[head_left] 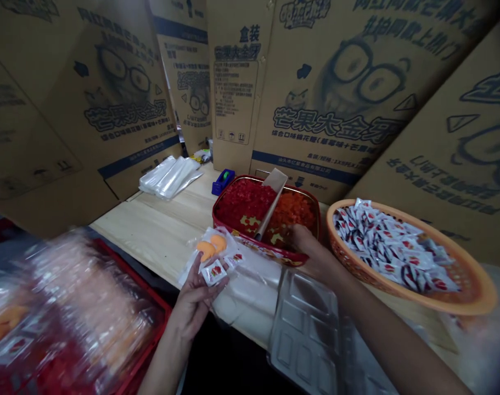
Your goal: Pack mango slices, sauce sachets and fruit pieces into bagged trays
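My left hand (202, 299) is at the table's front edge with its fingers closed about a small white sachet (213, 272) with red print. Beside its fingertips lies a clear plastic bag (189, 269) with orange round pieces (212, 247) in or on it. My right hand (309, 247) reaches into the right front part of a red tin (217, 224). Its fingertips are dark and blurred, so what they hold cannot be made out. A cardboard divider (270, 211) splits the tin between red pieces (247, 203) and orange-red pieces (293, 211).
An orange basket (476, 291) of white sachets (389, 247) stands at right. Clear plastic trays (305, 329) lie at the front. A red crate (159, 318) with bagged goods is at left. Plastic bags (169, 176) and a blue tape dispenser (223, 182) sit behind, before cardboard boxes (315, 99).
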